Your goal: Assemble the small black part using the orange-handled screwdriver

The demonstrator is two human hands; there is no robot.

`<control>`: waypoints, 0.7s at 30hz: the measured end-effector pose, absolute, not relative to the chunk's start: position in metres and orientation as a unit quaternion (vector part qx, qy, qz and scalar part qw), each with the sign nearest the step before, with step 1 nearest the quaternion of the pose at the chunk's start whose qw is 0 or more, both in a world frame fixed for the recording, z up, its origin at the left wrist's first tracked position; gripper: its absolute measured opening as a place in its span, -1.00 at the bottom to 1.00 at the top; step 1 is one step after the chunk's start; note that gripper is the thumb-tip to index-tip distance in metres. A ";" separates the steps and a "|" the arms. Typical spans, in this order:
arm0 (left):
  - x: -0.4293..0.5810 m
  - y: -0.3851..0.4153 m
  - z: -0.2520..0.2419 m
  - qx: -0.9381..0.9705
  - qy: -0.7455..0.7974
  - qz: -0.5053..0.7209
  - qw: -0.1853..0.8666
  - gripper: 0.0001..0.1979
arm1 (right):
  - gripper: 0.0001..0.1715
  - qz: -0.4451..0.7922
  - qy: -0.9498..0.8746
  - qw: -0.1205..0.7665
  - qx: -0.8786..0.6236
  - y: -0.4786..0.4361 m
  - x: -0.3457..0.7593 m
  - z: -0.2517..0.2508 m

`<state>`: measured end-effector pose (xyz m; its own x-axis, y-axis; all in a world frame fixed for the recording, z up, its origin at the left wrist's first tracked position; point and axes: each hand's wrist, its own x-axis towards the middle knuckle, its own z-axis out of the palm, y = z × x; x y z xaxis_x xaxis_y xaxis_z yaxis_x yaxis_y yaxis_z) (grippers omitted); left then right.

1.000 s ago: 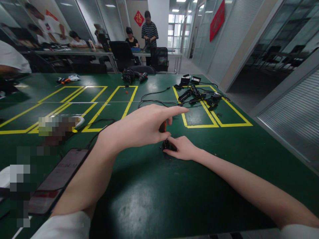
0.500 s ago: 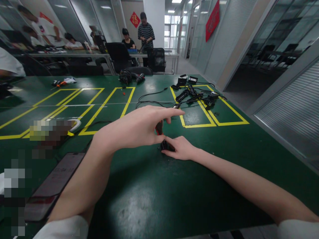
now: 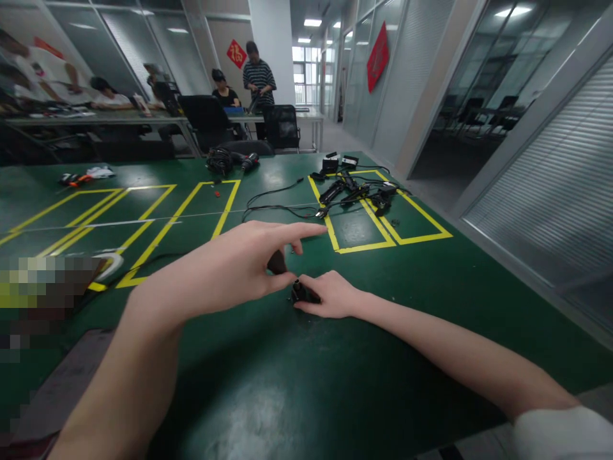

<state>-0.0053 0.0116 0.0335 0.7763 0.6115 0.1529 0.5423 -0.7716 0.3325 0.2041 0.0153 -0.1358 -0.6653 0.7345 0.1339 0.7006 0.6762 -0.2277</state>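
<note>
My left hand (image 3: 239, 265) hovers over the green table (image 3: 287, 383), thumb and fingers pinched on the dark handle of a small screwdriver (image 3: 276, 262) held upright, with the index finger stretched out. Just right of it, my right hand (image 3: 330, 295) rests on the table and is closed on a small black part (image 3: 301, 294), pressing it to the surface. The screwdriver's tip points down at that part; the tip itself is hidden.
Yellow tape boxes (image 3: 368, 223) mark the table. A heap of black cables and adapters (image 3: 354, 188) lies at the far right, a coiled cable with a tool (image 3: 227, 160) further back. Blurred objects (image 3: 43, 281) sit at the left. People (image 3: 258, 80) work at distant desks.
The view has swung right and down a little. Both hands stay together on the small part; the screwdriver handle looks turned, its red side no longer showing.
</note>
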 end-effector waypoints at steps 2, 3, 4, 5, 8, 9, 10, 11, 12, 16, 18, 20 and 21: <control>-0.009 0.015 0.031 0.928 0.320 0.144 0.127 -0.28 | -0.49 0.079 -0.910 0.104 -0.394 0.015 0.203 -0.135; -0.012 0.016 0.029 0.929 0.313 0.144 0.132 -0.25 | -0.48 0.078 -0.910 0.102 -0.395 0.015 0.203 -0.134; -0.014 0.018 0.029 0.931 0.306 0.142 0.139 -0.24 | -0.47 0.077 -0.909 0.102 -0.396 0.015 0.203 -0.134; -0.017 0.018 0.028 0.932 0.301 0.136 0.149 -0.23 | -0.47 0.075 -0.909 0.103 -0.396 0.015 0.203 -0.134; -0.022 0.018 0.029 0.933 0.298 0.116 0.167 -0.23 | -0.48 0.070 -0.910 0.108 -0.395 0.014 0.203 -0.134; -0.022 0.017 0.030 0.932 0.302 0.116 0.165 -0.24 | -0.49 0.070 -0.910 0.108 -0.395 0.014 0.203 -0.134; -0.021 0.016 0.031 0.931 0.308 0.120 0.156 -0.25 | -0.49 0.071 -0.910 0.107 -0.395 0.014 0.204 -0.135; -0.019 0.015 0.032 0.930 0.314 0.126 0.144 -0.26 | -0.49 0.072 -0.909 0.106 -0.396 0.014 0.204 -0.135; -0.016 0.015 0.032 0.928 0.323 0.134 0.128 -0.28 | -0.49 0.072 -0.909 0.105 -0.396 0.014 0.204 -0.135; -0.005 0.012 0.032 0.930 0.325 0.146 0.086 -0.41 | -0.52 0.073 -0.909 0.104 -0.397 0.014 0.204 -0.134; -0.002 0.010 0.032 0.936 0.311 0.141 0.087 -0.43 | -0.53 0.076 -0.908 0.102 -0.399 0.013 0.203 -0.134; -0.002 0.009 0.031 0.940 0.299 0.133 0.092 -0.42 | -0.54 0.079 -0.907 0.099 -0.402 0.013 0.203 -0.133; -0.002 0.008 0.031 0.941 0.296 0.131 0.094 -0.41 | -0.55 0.079 -0.907 0.099 -0.403 0.013 0.203 -0.133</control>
<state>-0.0019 0.0083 0.0307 0.7904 0.5817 0.1920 0.5323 -0.8073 0.2546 0.2031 0.0125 -0.1332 -0.6562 0.7457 0.1153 0.7144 0.6632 -0.2232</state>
